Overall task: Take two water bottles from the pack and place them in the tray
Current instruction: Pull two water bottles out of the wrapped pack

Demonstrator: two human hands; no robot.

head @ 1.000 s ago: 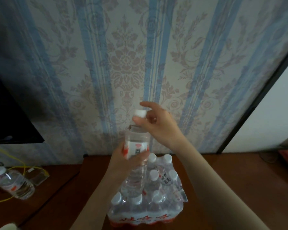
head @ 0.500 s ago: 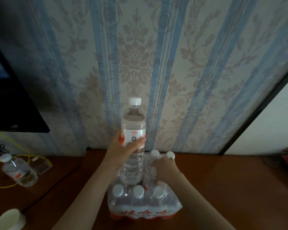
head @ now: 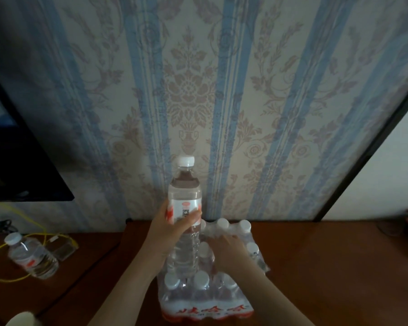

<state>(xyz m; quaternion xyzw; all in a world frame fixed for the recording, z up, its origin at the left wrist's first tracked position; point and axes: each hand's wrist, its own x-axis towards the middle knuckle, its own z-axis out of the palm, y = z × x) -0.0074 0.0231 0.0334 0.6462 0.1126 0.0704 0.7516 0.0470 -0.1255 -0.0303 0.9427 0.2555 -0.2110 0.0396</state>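
A clear water bottle (head: 185, 191) with a white cap and red-and-white label stands upright above the pack, gripped at its label by my left hand (head: 167, 229). The shrink-wrapped pack (head: 205, 300) of several bottles with red lettering sits on the brown wooden table (head: 327, 267). My right hand (head: 229, 250) rests palm down inside the torn top of the pack, fingers around a bottle there; whether it grips it firmly is unclear. No tray is in view.
Another water bottle (head: 31, 256) lies on a lower wooden surface at the left, beside a small clear box (head: 61, 248) and a yellow cable (head: 0, 250). A dark screen (head: 21, 165) hangs at the left wall. A pale round object (head: 21, 320) shows at the bottom left corner.
My right hand left the raised bottle's cap and dropped into the pack. My left hand still holds the bottle upright, now slightly lower in view.
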